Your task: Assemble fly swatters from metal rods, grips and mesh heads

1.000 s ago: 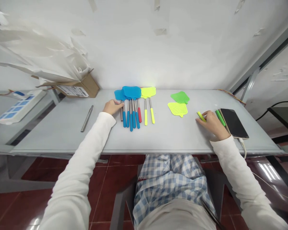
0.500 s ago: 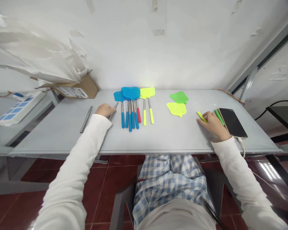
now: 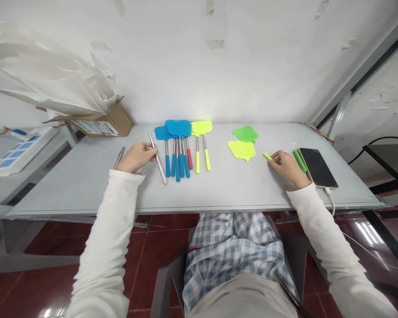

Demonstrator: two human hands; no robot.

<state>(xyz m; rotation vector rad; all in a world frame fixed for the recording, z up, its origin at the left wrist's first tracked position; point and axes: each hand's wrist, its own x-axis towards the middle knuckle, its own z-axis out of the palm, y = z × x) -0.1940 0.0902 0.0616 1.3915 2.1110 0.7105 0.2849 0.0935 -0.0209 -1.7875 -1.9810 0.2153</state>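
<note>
My left hand [image 3: 138, 156] is closed on a silver metal rod [image 3: 161, 170], held at a slant above the left of the table. Beside that hand lies another metal rod [image 3: 120, 155], partly hidden by the hand and sleeve. My right hand [image 3: 289, 167] pinches a yellow handle grip [image 3: 268, 157] near the tabletop. Just right of it is a green handle grip [image 3: 300, 160]. Several blue fly swatters [image 3: 178, 128] lie overlapped in the middle, with a red handle [image 3: 189, 159] among them and yellow fly swatters [image 3: 202, 128] alongside. Two loose swatter heads, green [image 3: 246, 133] and yellow [image 3: 241, 150], lie between them and my right hand.
A phone [image 3: 318, 168] with a white cable lies at the table's right. An open cardboard box [image 3: 116, 121] stands at the back left. Further left is a white and blue power strip-like object [image 3: 20, 150]. The wall borders the table's [image 3: 219, 190] back edge.
My left hand has drawn back slightly left, and the metal rod in it has turned so its lower end points toward me and to the right. The yellow grip in my right hand has tilted flatter.
</note>
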